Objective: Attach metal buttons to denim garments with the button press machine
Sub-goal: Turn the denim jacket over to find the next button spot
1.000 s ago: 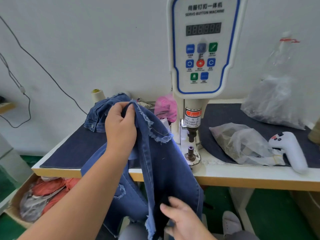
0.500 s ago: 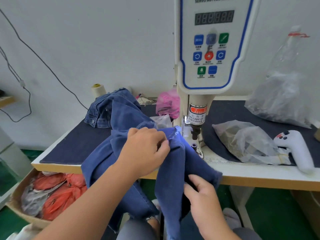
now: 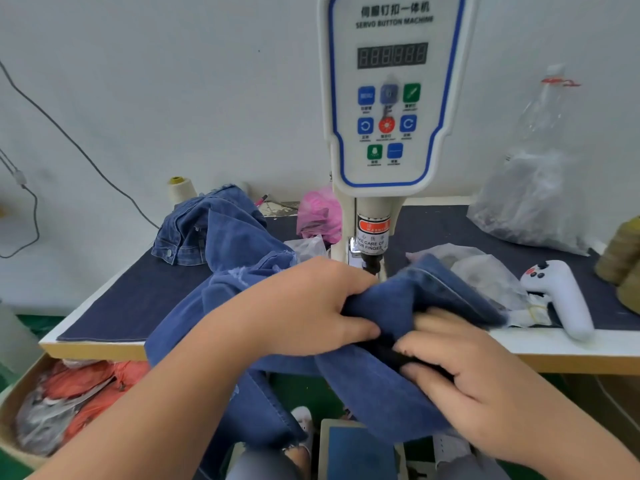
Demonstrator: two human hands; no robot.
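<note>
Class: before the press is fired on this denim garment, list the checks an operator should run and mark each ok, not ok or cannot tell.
1. Left hand grips the denim garment: ok.
2. Right hand grips it: ok.
3. Garment lies flat under the punch: not ok, it is bunched.
4. Fingers away from the punch: not ok, the left hand is close beside it.
5. Button loaded on the lower die: cannot tell, denim hides it.
6. Display readable: cannot tell.
</note>
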